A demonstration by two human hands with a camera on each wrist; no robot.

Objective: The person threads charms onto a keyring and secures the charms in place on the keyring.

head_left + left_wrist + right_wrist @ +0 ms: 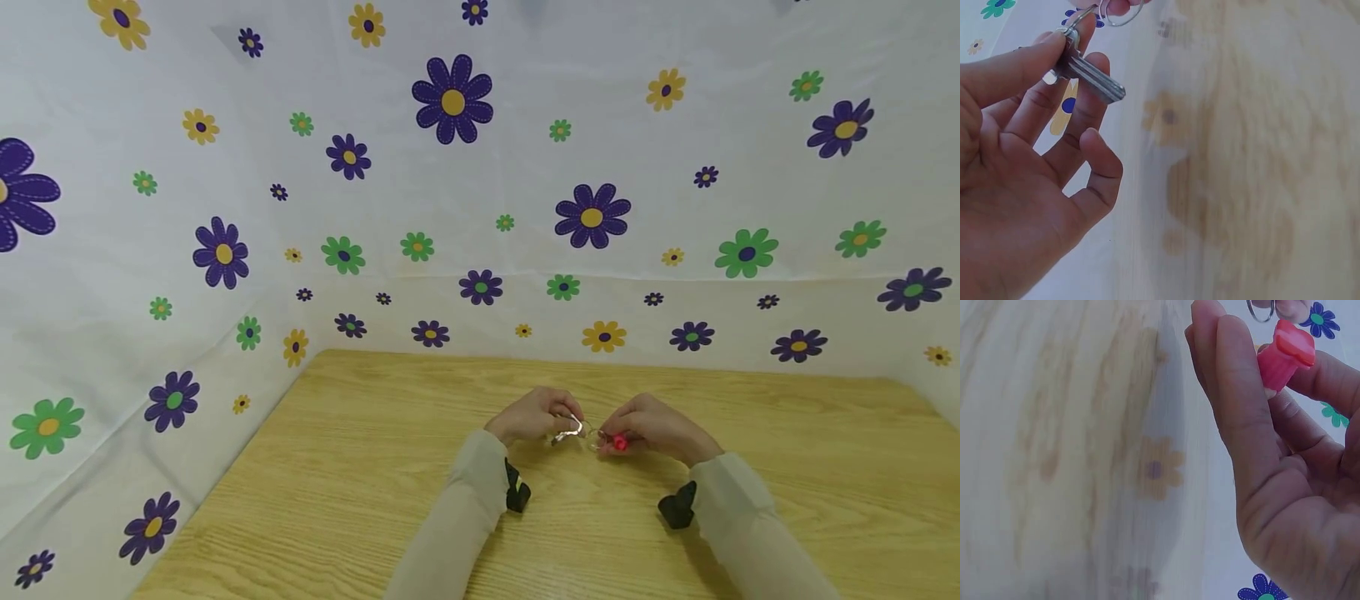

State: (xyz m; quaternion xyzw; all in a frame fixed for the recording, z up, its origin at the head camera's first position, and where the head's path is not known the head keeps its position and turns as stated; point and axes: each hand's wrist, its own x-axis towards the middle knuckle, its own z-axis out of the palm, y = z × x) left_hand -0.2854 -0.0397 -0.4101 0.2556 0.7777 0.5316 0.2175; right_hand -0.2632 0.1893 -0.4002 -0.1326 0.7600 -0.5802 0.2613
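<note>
Over the wooden tabletop, my left hand (536,414) pinches a silver key (1094,78) near its head between thumb and fingers. The blade points away from the palm, and the little finger is curled apart from it. A thin metal key ring (596,437) spans the gap between both hands. My right hand (656,425) holds a red-and-pink keychain charm (1288,353) among its fingers, close to the ring. Whether those fingertips also grip the ring is hidden. In the head view the charm shows as a small red spot beside the right fingertips.
A light wooden table (360,467) lies under both hands. White cloth (510,175) printed with purple, yellow and green flowers rises behind it and along the left side. Each wrist carries a small black device; one device (517,487) sits by the left cuff.
</note>
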